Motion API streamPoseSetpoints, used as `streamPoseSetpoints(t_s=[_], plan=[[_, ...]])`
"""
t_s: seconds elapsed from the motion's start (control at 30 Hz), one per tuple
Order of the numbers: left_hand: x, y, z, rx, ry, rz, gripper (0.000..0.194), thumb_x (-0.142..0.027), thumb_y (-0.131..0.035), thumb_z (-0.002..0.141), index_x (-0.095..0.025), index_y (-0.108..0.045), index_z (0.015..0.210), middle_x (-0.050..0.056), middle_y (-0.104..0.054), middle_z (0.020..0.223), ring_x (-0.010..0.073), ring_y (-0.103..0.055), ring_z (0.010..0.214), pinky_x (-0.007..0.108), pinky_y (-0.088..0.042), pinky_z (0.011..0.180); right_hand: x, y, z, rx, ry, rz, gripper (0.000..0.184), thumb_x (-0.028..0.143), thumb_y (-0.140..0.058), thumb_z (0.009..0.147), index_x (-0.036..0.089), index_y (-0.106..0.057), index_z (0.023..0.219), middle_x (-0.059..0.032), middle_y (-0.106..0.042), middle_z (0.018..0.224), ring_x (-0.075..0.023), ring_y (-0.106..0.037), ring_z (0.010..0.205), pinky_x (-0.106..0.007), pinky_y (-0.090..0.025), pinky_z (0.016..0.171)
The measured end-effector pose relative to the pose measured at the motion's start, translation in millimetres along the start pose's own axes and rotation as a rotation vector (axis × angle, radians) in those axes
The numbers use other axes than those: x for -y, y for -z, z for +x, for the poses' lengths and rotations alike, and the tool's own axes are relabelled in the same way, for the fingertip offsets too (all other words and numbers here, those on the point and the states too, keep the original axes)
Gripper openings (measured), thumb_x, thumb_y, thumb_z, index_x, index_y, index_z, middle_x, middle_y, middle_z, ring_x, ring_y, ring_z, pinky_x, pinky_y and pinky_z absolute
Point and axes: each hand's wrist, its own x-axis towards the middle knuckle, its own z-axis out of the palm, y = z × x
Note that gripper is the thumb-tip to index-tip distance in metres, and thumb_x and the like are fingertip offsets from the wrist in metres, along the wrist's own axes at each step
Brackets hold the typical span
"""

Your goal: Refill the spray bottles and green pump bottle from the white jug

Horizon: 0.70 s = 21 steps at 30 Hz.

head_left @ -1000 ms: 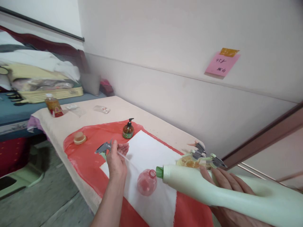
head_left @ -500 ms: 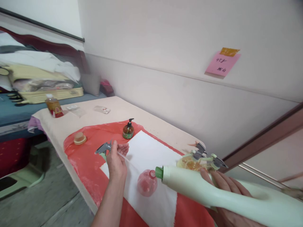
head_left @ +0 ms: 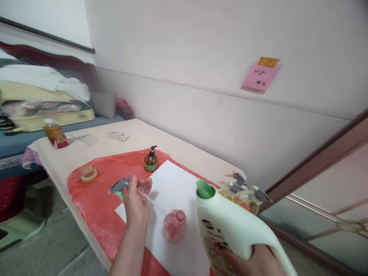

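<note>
My left hand (head_left: 137,205) holds a grey trigger spray head (head_left: 119,185) between thumb and palm, its clear dip tube slanting down toward a pink, see-through round bottle (head_left: 174,230). That bottle stands open-mouthed on a white sheet (head_left: 175,184) laid over red plastic (head_left: 97,207). Wrapped around the handle of a large pale green jug (head_left: 244,220) is my right hand (head_left: 255,260). The jug stands more upright, right of the bottle, its green spout (head_left: 204,189) uncapped and apart from the bottle's mouth.
A dark-topped pump bottle (head_left: 151,160) and a tan round cap (head_left: 89,173) rest on the red plastic. Several spray bottles (head_left: 254,201) stand behind the jug. Farther left are an amber bottle (head_left: 56,134) and clear packets (head_left: 117,135). A wall (head_left: 172,96) borders the table.
My right hand has turned the jug from lying nearly level, spout at the bottle's mouth, to more upright and away from it. The left hand keeps its hold. The view has shifted slightly.
</note>
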Motion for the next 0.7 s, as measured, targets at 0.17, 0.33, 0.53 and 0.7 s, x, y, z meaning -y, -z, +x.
streamPoseSetpoints(t_s=[0.17, 0.33, 0.53, 0.7], plan=[[1.2, -2.0, -1.3, 0.0, 0.012, 0.025, 0.031, -0.044, -0.063, 0.08, -0.018, -0.055, 0.065, 0.005, -0.07, 0.067, 0.0162, -0.067, 0.073, 0.034, -0.049, 0.084, 54.0, -32.9, 9.3, -0.017, -0.179, 0.382, 0.069, 0.053, -0.079, 0.047, 0.011, -0.067, 0.1, -0.0161, -0.075, 0.087, -0.0356, -0.069, 0.08, -0.042, -0.056, 0.066], [3.3, -4.7, 0.8, -0.019, 0.023, 0.032, 0.03, -0.044, -0.062, 0.08, -0.019, -0.055, 0.066, 0.003, -0.07, 0.067, 0.015, -0.067, 0.072, 0.033, -0.049, 0.086, 104.9, -59.1, 39.7, 0.064, -0.034, 0.703, 0.049, 0.047, -0.082, 0.051, 0.015, -0.072, 0.088, -0.0146, -0.076, 0.086, -0.0345, -0.071, 0.087, -0.04, -0.056, 0.08], [19.3, -11.2, -9.3, 0.123, 0.088, 0.165, 0.031, -0.045, -0.07, 0.074, -0.017, -0.058, 0.07, 0.004, -0.07, 0.067, 0.0193, -0.07, 0.076, 0.037, -0.05, 0.086, 126.9, -106.6, 93.5, 0.02, 0.044, 0.824, 0.058, 0.048, -0.082, 0.054, 0.014, -0.069, 0.099, -0.0165, -0.074, 0.101, -0.0318, -0.069, 0.097, -0.041, -0.051, 0.092], [28.1, -12.5, -18.1, 0.217, 0.077, 0.246, 0.035, -0.049, -0.072, 0.072, -0.016, -0.06, 0.074, 0.004, -0.07, 0.071, 0.0215, -0.07, 0.082, 0.038, -0.049, 0.087, 121.3, -140.0, 116.7, 0.0, 0.064, 0.866, 0.072, 0.053, -0.071, 0.068, 0.011, -0.055, 0.125, -0.0184, -0.069, 0.116, -0.029, -0.065, 0.106, -0.042, -0.049, 0.095]])
